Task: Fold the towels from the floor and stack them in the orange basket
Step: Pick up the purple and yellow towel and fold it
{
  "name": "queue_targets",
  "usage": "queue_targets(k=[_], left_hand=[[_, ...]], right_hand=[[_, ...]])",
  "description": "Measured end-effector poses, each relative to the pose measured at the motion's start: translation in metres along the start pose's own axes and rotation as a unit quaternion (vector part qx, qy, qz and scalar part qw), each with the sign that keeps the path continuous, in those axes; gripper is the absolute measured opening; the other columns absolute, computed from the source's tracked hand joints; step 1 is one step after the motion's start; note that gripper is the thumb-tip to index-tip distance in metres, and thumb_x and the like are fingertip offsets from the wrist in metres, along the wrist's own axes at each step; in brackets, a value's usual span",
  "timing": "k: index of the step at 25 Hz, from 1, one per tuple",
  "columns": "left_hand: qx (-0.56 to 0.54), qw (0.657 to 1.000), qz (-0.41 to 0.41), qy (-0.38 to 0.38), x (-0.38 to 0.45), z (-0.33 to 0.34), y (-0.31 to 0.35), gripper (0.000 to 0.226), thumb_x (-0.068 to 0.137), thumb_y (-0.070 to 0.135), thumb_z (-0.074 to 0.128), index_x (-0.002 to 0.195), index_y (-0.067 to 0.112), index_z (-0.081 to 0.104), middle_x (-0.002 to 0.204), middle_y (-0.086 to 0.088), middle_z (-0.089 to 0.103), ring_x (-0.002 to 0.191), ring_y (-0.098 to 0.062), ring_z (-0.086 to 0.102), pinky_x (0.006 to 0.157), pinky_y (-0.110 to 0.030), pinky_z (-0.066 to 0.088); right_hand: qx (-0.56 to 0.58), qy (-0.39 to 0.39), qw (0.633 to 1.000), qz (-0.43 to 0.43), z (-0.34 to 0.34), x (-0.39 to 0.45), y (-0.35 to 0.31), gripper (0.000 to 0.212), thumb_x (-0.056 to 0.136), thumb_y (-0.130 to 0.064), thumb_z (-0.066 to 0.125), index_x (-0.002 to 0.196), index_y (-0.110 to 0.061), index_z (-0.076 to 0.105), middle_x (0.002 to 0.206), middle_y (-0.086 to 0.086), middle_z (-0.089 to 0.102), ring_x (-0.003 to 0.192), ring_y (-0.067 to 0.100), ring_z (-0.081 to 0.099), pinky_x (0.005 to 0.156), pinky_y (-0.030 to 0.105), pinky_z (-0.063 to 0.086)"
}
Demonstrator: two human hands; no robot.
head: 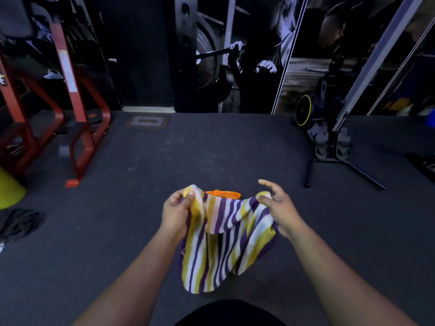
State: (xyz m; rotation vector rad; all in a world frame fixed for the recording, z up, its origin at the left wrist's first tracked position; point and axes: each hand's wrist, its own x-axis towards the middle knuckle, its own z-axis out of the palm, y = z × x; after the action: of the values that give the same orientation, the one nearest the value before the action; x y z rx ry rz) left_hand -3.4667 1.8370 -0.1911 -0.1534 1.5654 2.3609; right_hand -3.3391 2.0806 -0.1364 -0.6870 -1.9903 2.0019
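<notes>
The person holds a striped towel (223, 234) up in the air over the dark floor (117, 220), and it hangs down in loose folds between both hands. The left hand (176, 208) has a closed grip on the top left corner, while the right hand (276, 205) pinches the top right corner with thumb and fingers, its pointer finger sticking out. The orange basket (223, 194) peeks out just behind the towel's top edge.

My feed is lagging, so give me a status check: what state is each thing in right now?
Striped towel: held up off the floor, draped, not yet folded.
Left hand: grip shut on the towel's corner.
Right hand: pinching the other corner.
Orange basket: on the floor, mostly hidden behind the towel.
Black cloth: crumpled on the floor.
</notes>
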Motion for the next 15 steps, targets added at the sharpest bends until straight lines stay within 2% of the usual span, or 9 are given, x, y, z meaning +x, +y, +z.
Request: queue_targets(k=[2,3,4,6,8,10,11,13,15], left_hand=[[0.006,0.998,-0.010,-0.063,-0.007,0.009,-0.002,0.017,0.099,0.011,0.064,0.113,0.004,0.070,0.104,-0.022,0.074,0.085,-0.026,0.071,0.079,-0.038,0.061],[0.014,0.996,-0.009,-0.087,-0.010,0.012,-0.001,0.017,0.100,0.010,0.062,0.115,0.004,0.068,0.103,-0.021,0.075,0.083,-0.024,0.072,0.074,-0.035,0.061],[0.021,0.995,-0.011,-0.100,-0.012,0.015,0.001,0.016,0.100,0.010,0.062,0.114,0.003,0.067,0.102,-0.020,0.075,0.082,-0.024,0.072,0.070,-0.033,0.060],[0.030,0.996,-0.017,-0.086,-0.017,0.021,0.006,0.009,0.097,0.010,0.067,0.104,0.004,0.065,0.096,-0.020,0.075,0.077,-0.025,0.072,0.064,-0.032,0.059],[0.023,0.998,-0.025,-0.044,-0.018,0.025,0.009,0.009,0.092,0.009,0.072,0.095,0.005,0.064,0.088,-0.020,0.075,0.070,-0.025,0.071,0.060,-0.033,0.059],[0.002,0.999,-0.036,-0.016,-0.018,0.029,0.012,0.011,0.088,0.007,0.076,0.091,0.004,0.066,0.082,-0.018,0.074,0.065,-0.025,0.070,0.059,-0.033,0.060],[-0.007,0.999,-0.041,-0.011,-0.018,0.032,0.013,0.012,0.086,0.006,0.078,0.091,0.003,0.067,0.081,-0.018,0.074,0.065,-0.025,0.071,0.059,-0.033,0.060],[-0.017,0.998,-0.048,-0.020,-0.020,0.035,0.013,0.014,0.084,0.003,0.078,0.095,0.002,0.069,0.085,-0.019,0.074,0.069,-0.026,0.071,0.060,-0.033,0.060],[-0.021,0.997,-0.050,-0.051,-0.022,0.037,0.011,0.016,0.088,0.000,0.073,0.103,0.001,0.070,0.092,-0.020,0.074,0.075,-0.026,0.072,0.064,-0.033,0.060]], right_hand=[[0.079,-0.036,0.996,0.010,0.010,-0.002,-0.007,0.019,0.096,-0.005,0.064,0.104,-0.018,0.075,0.091,0.005,0.072,0.088,0.021,0.064,0.078,0.030,0.056],[0.117,-0.064,0.990,0.037,0.011,-0.001,-0.009,0.021,0.096,-0.004,0.061,0.099,-0.017,0.077,0.091,0.007,0.073,0.085,0.023,0.065,0.073,0.032,0.058],[0.145,-0.098,0.983,0.058,0.010,-0.001,-0.009,0.025,0.096,-0.001,0.058,0.101,-0.016,0.078,0.094,0.010,0.074,0.086,0.025,0.066,0.072,0.036,0.060],[0.140,-0.169,0.974,0.064,0.005,0.001,-0.007,0.041,0.093,0.009,0.053,0.119,-0.014,0.074,0.105,0.013,0.073,0.097,0.028,0.070,0.086,0.045,0.060],[0.039,-0.208,0.977,0.011,0.005,0.002,-0.003,0.058,0.088,0.019,0.050,0.133,-0.015,0.065,0.121,0.010,0.072,0.111,0.026,0.070,0.097,0.047,0.056],[-0.117,-0.168,0.976,-0.080,0.011,0.001,-0.002,0.059,0.086,0.019,0.060,0.131,-0.018,0.067,0.124,0.005,0.072,0.113,0.018,0.070,0.100,0.045,0.054],[-0.191,-0.127,0.965,-0.126,0.014,0.001,0.000,0.051,0.084,0.011,0.070,0.124,-0.021,0.072,0.119,-0.001,0.074,0.108,0.011,0.071,0.099,0.043,0.056],[-0.297,-0.055,0.933,-0.196,0.017,0.000,0.003,0.030,0.078,-0.011,0.085,0.104,-0.026,0.080,0.104,-0.009,0.076,0.094,0.004,0.072,0.087,0.039,0.059],[-0.358,-0.029,0.895,-0.266,0.020,-0.001,0.003,0.014,0.079,-0.030,0.085,0.090,-0.025,0.078,0.097,-0.013,0.070,0.092,0.005,0.064,0.081,0.031,0.054]])
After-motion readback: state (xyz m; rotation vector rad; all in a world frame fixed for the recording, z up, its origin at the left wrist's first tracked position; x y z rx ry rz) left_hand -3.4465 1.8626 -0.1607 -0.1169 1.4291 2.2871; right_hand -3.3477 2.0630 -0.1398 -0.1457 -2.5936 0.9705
